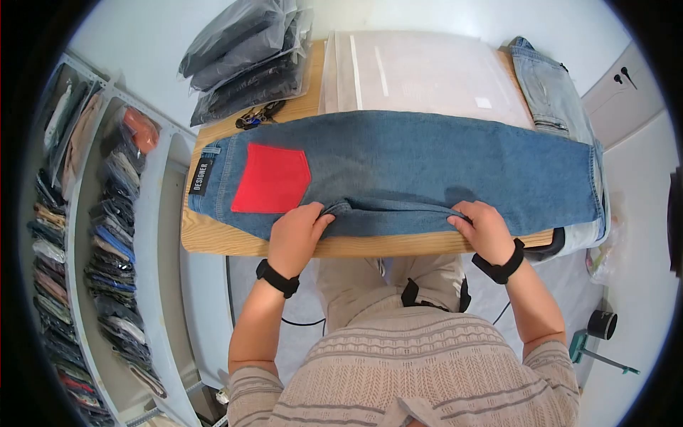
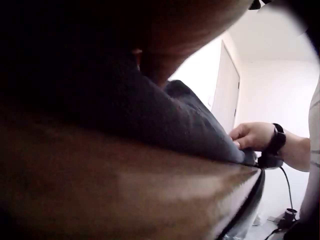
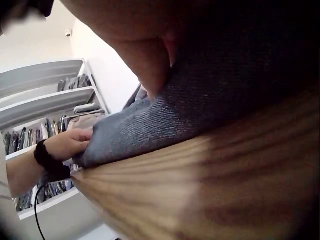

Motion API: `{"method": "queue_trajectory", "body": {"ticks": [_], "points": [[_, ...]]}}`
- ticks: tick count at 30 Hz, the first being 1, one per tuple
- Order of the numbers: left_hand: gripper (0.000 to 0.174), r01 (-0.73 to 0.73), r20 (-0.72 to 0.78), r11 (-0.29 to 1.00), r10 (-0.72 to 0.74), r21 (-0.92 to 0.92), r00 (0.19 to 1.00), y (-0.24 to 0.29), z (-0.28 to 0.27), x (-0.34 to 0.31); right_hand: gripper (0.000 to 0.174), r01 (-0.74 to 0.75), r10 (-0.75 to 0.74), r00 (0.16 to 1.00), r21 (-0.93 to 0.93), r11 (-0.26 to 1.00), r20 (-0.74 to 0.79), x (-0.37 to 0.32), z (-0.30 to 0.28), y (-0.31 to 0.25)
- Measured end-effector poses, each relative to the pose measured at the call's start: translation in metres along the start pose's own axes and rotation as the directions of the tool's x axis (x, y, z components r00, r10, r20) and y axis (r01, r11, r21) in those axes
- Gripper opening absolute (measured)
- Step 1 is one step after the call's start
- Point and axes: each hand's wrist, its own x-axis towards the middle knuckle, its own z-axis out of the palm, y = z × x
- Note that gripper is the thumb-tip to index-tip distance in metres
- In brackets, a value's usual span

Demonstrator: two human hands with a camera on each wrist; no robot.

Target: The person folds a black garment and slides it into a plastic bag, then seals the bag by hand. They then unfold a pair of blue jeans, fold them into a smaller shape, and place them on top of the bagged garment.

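Note:
Blue jeans lie folded lengthwise across the wooden table, waistband to the left, with a red back pocket and a "DESIGNER" patch. The left hand pinches the near edge of the denim just below the pocket. Farther right, the right hand pinches the same edge, and a raised fold runs between them. In the left wrist view the right hand grips the denim; the right wrist view shows the left hand on the cloth.
Bagged dark garments and keys are at the table's back left. A stack of clear plastic bags lies behind the jeans, light-blue jeans at the right. Shelves of folded clothes stand left.

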Motion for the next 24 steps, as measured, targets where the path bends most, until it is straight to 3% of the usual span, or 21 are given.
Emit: {"method": "queue_trajectory", "body": {"ticks": [4, 7, 9, 10, 12, 16, 18, 20, 21, 23, 24], "points": [[0.016, 0.13, 0.027, 0.991, -0.13, 0.02, 0.991, 0.005, 0.006, 0.008, 0.015, -0.072, 0.071, 0.997, 0.03, 0.997, 0.044, 0.016, 0.003, 0.0], [0.023, 0.077, -0.007, 0.997, -0.077, 0.023, 0.997, 0.014, 0.0, 0.005, 0.012, -0.1, 0.101, 0.994, -0.029, 0.995, 0.046, 0.02, 0.007, -0.002], [0.03, -0.063, -0.236, 0.967, 0.122, 0.245, 0.964, 0.028, -0.009, -0.002, 0.011, -0.097, 0.099, 0.994, -0.066, 0.993, 0.037, 0.023, 0.009, -0.002], [0.03, -0.065, -0.236, 0.967, 0.124, 0.245, 0.964, 0.03, -0.006, -0.007, 0.011, -0.108, 0.112, 0.993, -0.074, 0.991, 0.048, 0.023, 0.009, -0.002], [0.044, -0.354, -0.077, 0.933, 0.359, 0.067, 0.93, 0.033, 0.005, -0.019, 0.011, -0.123, 0.128, 0.99, -0.083, 0.989, 0.063, 0.022, 0.01, -0.001], [0.056, -0.284, 0.074, 0.937, 0.274, 0.205, 0.959, 0.044, 0.031, -0.025, 0.012, -0.123, 0.123, 0.992, -0.002, 0.992, 0.014, 0.018, 0.011, -0.001], [0.057, -0.265, 0.08, 0.943, 0.253, 0.202, 0.964, 0.044, 0.035, -0.022, 0.012, -0.137, 0.137, 0.991, 0.023, 0.99, 0.013, 0.013, 0.007, -0.005], [0.058, -0.245, 0.083, 0.949, 0.233, 0.196, 0.969, 0.044, 0.035, -0.019, 0.021, -0.094, 0.115, 0.991, -0.24, 0.966, 0.074, 0.004, -0.001, -0.014], [0.059, -0.242, 0.105, 0.955, 0.226, 0.17, 0.968, 0.042, 0.034, -0.018, 0.021, -0.093, 0.114, 0.991, -0.244, 0.965, 0.075, -0.001, -0.003, -0.022], [0.06, -0.245, 0.133, 0.96, 0.227, 0.137, 0.965, 0.042, 0.033, -0.017, 0.039, 0.054, -0.137, 0.983, -0.518, 0.854, -0.124, -0.012, 0.0, -0.043], [0.06, -0.236, 0.143, 0.959, 0.214, 0.159, 0.966, 0.044, 0.033, -0.017, 0.039, 0.042, -0.126, 0.984, -0.521, 0.852, -0.126, -0.014, 0.005, -0.047]]}}
